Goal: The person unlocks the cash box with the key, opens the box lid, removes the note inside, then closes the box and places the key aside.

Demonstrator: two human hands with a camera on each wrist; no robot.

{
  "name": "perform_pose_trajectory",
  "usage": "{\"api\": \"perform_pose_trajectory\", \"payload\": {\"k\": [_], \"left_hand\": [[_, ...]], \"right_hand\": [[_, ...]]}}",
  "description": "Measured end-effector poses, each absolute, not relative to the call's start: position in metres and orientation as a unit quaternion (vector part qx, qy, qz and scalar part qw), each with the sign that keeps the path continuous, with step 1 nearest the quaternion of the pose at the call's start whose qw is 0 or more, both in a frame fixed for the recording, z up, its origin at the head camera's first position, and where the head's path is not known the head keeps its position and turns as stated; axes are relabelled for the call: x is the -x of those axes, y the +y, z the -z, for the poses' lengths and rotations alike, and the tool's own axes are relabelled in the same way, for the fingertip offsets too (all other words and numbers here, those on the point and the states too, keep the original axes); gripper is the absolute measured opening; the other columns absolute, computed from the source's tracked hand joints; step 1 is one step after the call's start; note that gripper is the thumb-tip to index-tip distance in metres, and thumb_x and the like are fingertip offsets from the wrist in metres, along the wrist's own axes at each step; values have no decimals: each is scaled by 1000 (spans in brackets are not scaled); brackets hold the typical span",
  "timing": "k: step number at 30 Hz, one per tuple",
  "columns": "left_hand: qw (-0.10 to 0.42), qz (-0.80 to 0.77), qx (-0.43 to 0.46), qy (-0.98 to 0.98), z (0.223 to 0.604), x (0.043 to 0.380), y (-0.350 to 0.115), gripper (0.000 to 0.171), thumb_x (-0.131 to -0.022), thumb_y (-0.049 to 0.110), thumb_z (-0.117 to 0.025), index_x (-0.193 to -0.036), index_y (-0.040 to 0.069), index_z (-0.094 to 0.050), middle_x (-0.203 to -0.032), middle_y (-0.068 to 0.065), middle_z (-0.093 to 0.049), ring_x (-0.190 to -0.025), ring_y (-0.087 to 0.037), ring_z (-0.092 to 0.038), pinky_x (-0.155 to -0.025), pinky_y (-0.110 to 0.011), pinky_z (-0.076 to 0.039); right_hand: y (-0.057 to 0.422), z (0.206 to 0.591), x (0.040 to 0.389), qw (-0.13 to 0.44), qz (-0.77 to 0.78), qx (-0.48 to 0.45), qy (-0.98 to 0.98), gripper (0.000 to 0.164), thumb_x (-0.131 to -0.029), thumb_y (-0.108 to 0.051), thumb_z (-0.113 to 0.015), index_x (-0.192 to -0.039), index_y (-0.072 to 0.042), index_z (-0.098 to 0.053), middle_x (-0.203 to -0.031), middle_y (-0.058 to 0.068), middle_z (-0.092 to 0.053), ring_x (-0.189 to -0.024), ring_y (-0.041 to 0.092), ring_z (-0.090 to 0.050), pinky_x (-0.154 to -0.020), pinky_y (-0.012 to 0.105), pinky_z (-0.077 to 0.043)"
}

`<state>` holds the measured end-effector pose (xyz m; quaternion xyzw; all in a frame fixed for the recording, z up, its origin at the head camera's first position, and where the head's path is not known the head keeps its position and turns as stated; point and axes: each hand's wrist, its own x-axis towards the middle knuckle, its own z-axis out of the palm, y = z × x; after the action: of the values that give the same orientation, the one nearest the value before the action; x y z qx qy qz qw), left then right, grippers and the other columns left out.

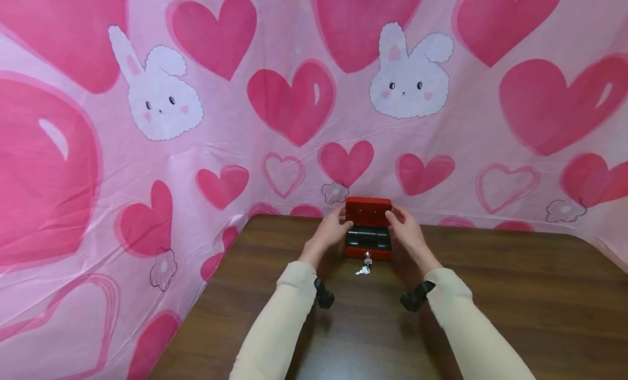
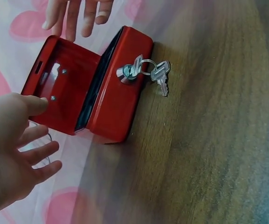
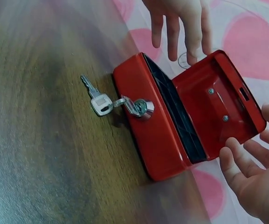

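Note:
A small red metal cash box (image 1: 368, 253) stands on the table with its lid (image 1: 368, 212) raised and its dark inside (image 1: 367, 238) showing. A key sits in its front lock (image 2: 126, 72), and a second key (image 3: 100, 103) hangs from the same ring. My left hand (image 1: 330, 231) is at the lid's left side, its thumb overlapping the lid's edge in the left wrist view and its other fingers spread. At the right side, my right hand (image 1: 408, 233) has its fingers extended close to the lid's corner. Whether either hand touches the lid is unclear.
The brown wooden table (image 1: 490, 293) ends just behind the box, at a pink cloth (image 1: 284, 36) printed with hearts and rabbits. Black wrist mounts (image 1: 417, 296) are strapped near both light sleeves (image 1: 279, 320).

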<state>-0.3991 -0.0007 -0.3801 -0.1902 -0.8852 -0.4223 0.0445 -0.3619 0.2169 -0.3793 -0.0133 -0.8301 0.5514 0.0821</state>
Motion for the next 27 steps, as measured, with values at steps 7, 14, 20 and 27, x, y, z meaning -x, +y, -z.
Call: {"api": "perform_pose_trajectory", "payload": {"k": [7,14,20,27], "left_hand": [[52,438,190,-877,382,400,-2,53,-98,19,-61,-147,8,-45,-139,-14,-59,-127,-30,-57,-111,-46,-42],[50,439,202,-874,397,392,-11,50,-97,21,-62,-143,6,-50,-139,-16,-59,-128,-32,-56,-110,-47,-43],[43,437,200,-876,407,381,-14,47,-97,22,-62,-141,7,-53,-138,-14,-60,-126,-31,-58,-108,-46,-44],[40,444,192,-874,409,368,-18,46,-98,24,-62,-140,9,-54,-138,-12,-59,-126,-30,-58,-107,-44,-46]], "right_hand": [[222,378,362,71,-543,-8,-837,62,-105,-36,-46,-157,-8,-27,-155,23,-39,-122,46,-56,-97,55,-51],[228,392,349,95,-523,-39,-846,57,-104,-28,-50,-152,-2,-34,-145,27,-48,-114,46,-59,-81,42,-59],[226,410,336,126,-462,-35,-877,46,-101,-23,-55,-142,-2,-49,-136,25,-55,-107,40,-60,-89,43,-54],[219,415,324,116,-452,-21,-884,46,-100,-25,-58,-140,-3,-51,-135,24,-53,-107,35,-56,-92,46,-53]]}}
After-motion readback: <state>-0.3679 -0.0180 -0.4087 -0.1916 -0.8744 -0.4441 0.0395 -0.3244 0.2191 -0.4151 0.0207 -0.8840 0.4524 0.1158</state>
